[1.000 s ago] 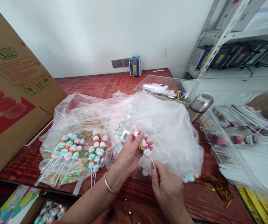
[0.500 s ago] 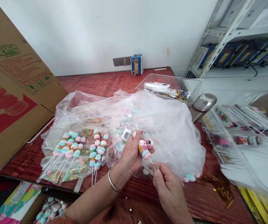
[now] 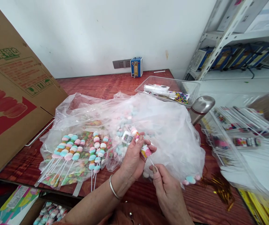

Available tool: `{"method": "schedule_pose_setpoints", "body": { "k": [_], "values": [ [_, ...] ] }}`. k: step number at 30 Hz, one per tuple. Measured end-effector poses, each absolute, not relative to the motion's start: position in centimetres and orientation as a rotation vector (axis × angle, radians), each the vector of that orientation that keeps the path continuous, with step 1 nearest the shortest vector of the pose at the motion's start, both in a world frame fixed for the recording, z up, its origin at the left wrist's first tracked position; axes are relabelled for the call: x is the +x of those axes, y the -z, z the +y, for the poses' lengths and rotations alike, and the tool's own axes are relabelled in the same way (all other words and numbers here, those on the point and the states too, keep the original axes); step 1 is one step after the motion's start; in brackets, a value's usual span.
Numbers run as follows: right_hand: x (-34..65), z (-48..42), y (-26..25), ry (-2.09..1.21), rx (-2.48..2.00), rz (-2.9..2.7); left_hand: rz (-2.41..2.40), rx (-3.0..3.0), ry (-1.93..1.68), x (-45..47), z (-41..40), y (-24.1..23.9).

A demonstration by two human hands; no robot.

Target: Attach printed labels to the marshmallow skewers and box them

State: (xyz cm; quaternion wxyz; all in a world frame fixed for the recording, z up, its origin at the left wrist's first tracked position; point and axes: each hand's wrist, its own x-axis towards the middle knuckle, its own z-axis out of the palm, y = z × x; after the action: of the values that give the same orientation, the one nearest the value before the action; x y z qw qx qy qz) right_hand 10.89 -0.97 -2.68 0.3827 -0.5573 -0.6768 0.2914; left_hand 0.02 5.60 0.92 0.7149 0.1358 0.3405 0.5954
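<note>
My left hand (image 3: pixel 132 158) is closed around a candy skewer in a printed wrapper (image 3: pixel 146 151), just above the table's front edge. The wrapper's top sticks out past my thumb, tilted up to the left. My right hand (image 3: pixel 166 185) pinches the skewer's white stick (image 3: pixel 151 162) between thumb and forefinger. Close to my left fingers lies a small labelled packet (image 3: pixel 126 137). Behind both hands spreads a clear plastic bag (image 3: pixel 169 128) with pink, blue and white marshmallows inside. To the left, several bare marshmallow skewers (image 3: pixel 70 147) lie on a bag of coloured gummies (image 3: pixel 83 170).
A large cardboard box (image 3: pixel 14 84) stands at the left. Behind the bag are a clear tray (image 3: pixel 167 90) and a small blue device (image 3: pixel 136 67). A steel flask (image 3: pixel 201 107) and a clear bin (image 3: pixel 240 156) of wrappers and sticks sit at the right, near gold ties (image 3: pixel 221 187).
The wrapper now reaches further down over the skewer, covering the pink and blue marshmallows that showed at its lower end. More printed wrapper shows above my left thumb. Both hands keep their grip.
</note>
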Motion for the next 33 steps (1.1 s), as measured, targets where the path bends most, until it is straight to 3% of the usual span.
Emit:
{"method": "schedule_pose_setpoints", "body": {
  "k": [20,27,33],
  "values": [
    [9.9,-0.1,4.1,-1.008,-1.276,-1.239,0.96,0.672,-1.097,1.4,1.9,1.6],
    [9.8,0.5,4.0,-1.296,-1.164,-0.877,1.066,0.941,-1.124,1.0,2.1,0.6],
    [9.6,0.2,2.4,-1.691,-0.841,-0.485,0.897,0.686,-1.138,0.1,1.9,0.0]
  ]
}}
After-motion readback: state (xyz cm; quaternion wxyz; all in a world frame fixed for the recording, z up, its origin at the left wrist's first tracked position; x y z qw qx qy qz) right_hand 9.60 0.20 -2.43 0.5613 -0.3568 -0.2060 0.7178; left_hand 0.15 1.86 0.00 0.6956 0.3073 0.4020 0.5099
